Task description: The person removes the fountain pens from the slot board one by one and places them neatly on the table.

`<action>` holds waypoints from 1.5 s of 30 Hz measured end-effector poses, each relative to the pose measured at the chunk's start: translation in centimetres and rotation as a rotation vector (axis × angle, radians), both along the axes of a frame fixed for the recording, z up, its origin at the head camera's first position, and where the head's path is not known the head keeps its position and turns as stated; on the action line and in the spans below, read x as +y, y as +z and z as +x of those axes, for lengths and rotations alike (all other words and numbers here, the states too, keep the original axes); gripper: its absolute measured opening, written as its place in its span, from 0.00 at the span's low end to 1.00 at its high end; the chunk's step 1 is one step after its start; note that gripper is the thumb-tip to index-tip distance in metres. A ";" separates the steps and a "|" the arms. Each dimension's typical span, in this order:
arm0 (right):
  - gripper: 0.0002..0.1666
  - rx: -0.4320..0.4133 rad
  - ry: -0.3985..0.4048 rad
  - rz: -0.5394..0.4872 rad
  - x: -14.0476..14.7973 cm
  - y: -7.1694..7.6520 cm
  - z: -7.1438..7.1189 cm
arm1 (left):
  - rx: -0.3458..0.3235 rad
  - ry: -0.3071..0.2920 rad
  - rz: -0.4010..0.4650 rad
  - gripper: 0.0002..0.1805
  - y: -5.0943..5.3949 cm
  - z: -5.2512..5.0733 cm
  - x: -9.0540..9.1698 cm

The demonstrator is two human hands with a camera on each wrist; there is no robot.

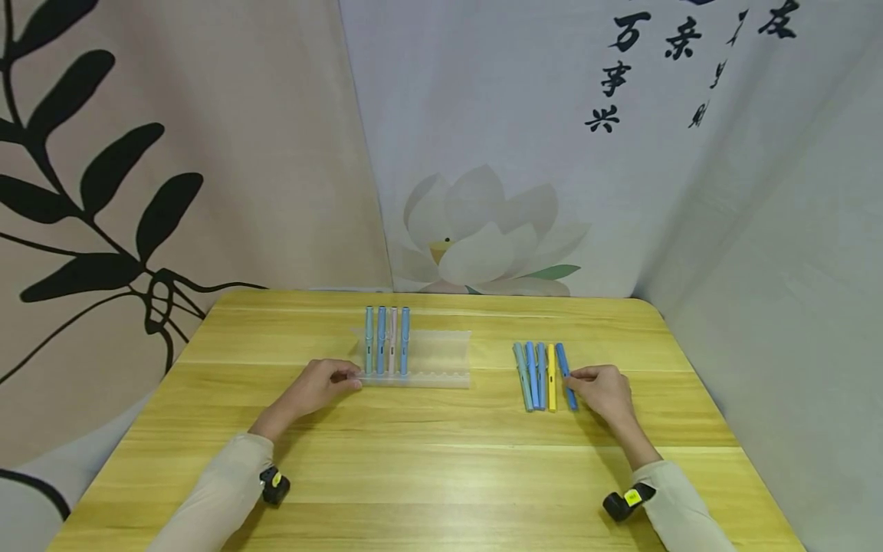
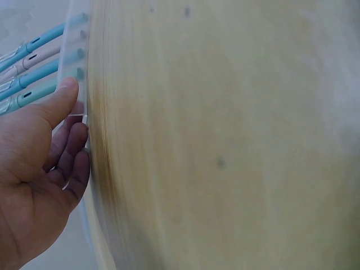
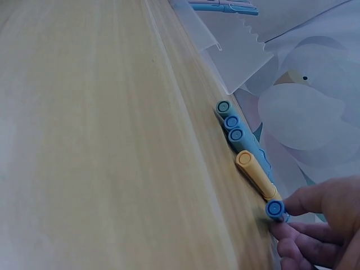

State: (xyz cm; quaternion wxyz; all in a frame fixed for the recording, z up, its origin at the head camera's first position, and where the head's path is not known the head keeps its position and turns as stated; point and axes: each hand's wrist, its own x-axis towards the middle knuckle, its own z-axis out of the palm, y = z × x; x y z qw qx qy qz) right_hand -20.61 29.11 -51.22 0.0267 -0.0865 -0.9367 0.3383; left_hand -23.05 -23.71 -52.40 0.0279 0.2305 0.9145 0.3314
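A clear rack (image 1: 438, 360) stands on the table, holding several upright pens, one of them pink (image 1: 392, 341). My left hand (image 1: 327, 383) grips the rack's left end, the thumb on its front edge in the left wrist view (image 2: 76, 109). To the right lies a row of pens: a green one (image 1: 523, 377), two blue ones, a yellow one (image 1: 551, 377) and a darker blue one (image 1: 562, 360) at the right end. My right hand (image 1: 604, 391) pinches that last blue pen (image 3: 275, 209) between thumb and fingers.
The wooden table (image 1: 414, 475) reaches back to a curtain (image 1: 483, 115) printed with a lotus and dark characters. Another curtain with dark leaves hangs at the left. A black device with a yellow mark sits on each wrist.
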 end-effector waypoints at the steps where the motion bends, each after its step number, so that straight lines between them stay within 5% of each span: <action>1: 0.17 0.002 0.001 0.002 0.0 0.1 0.0 | 0.001 0.000 -0.002 0.13 0.0 0.0 0.0; 10: 0.17 0.055 0.059 -0.021 -0.3 2.1 -0.3 | 0.002 -0.004 0.008 0.13 0.1 0.1 0.1; 16: 0.19 0.139 0.185 -0.059 -2.1 3.6 -1.0 | -0.002 -0.004 0.012 0.12 0.2 0.2 0.1; 26: 0.20 0.193 0.346 -0.150 -6.6 3.8 -2.0 | -0.017 0.000 0.018 0.12 0.2 0.2 0.0; 38: 0.19 0.262 0.443 -0.243 -12.0 4.0 -3.0 | -0.019 -0.006 0.027 0.13 0.1 0.2 0.1; 45: 0.16 0.223 0.477 -0.305 -14.9 4.5 -3.0 | -0.011 -0.013 0.022 0.13 0.1 0.2 0.0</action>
